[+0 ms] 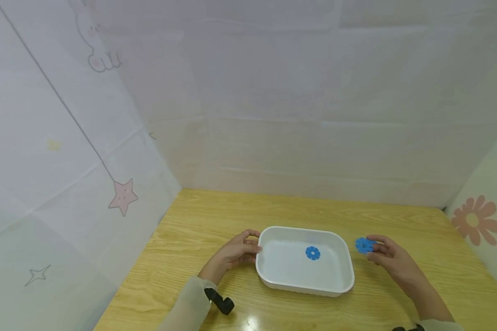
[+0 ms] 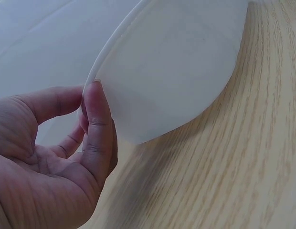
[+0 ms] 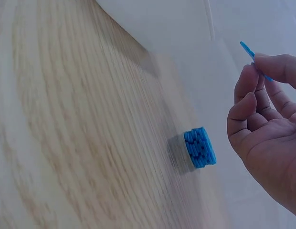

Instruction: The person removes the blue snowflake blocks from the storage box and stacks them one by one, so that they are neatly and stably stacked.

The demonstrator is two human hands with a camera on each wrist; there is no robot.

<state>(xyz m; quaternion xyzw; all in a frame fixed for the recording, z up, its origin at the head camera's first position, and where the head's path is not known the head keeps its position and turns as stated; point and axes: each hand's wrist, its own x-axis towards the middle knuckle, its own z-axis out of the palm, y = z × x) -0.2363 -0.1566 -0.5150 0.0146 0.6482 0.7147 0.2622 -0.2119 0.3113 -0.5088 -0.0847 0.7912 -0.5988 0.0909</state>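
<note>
A white plastic tray [image 1: 291, 287] with rounded corners stands on the wooden table. My left hand [image 1: 238, 252] pinches its left end, with fingertips on both sides of the rim [image 2: 108, 45] in the left wrist view. One blue flower-shaped disc [image 1: 312, 253] lies flat inside, right of the middle. To the right of the tray, my right hand [image 1: 391, 257] pinches another blue disc [image 3: 246, 48] between thumb and fingers, seen nearly edge-on in the right wrist view. Below that hand, a short stack of blue discs [image 3: 200, 147] sits on the table.
The table [image 1: 215, 207] has a light wood grain. White cloth walls [image 1: 265, 138] with printed drawings rise behind it and along both sides. A black strap with a camera mount [image 1: 219, 301] is on the left wrist.
</note>
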